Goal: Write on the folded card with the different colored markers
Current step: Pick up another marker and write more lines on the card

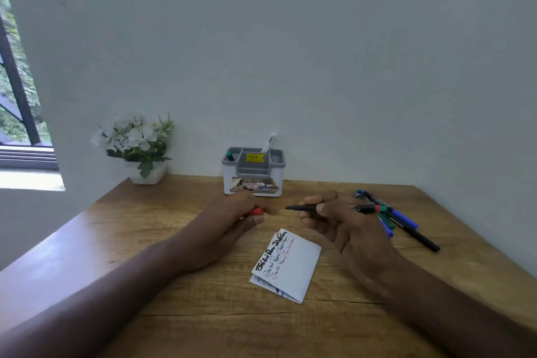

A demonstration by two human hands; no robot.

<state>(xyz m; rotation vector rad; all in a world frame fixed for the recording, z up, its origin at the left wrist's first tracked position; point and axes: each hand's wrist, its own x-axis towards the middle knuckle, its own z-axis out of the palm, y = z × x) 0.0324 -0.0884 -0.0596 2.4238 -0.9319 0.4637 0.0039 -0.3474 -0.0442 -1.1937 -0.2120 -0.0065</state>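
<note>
A white folded card (293, 267) lies on the wooden table (203, 317), with lines of black and red writing near its left edge. Just beyond it, my left hand (232, 218) pinches a red marker cap (257, 211). My right hand (334, 221) grips a dark uncapped marker (305, 207) held level, its tip pointing left toward the cap with a small gap between them. Both hands hover above the table, behind the card.
Several loose markers (404, 221), blue, green and black, lie in a heap at the right. A grey and white pen holder (253, 174) stands against the back wall. A potted white flower (136, 148) sits at the far left corner, near the window.
</note>
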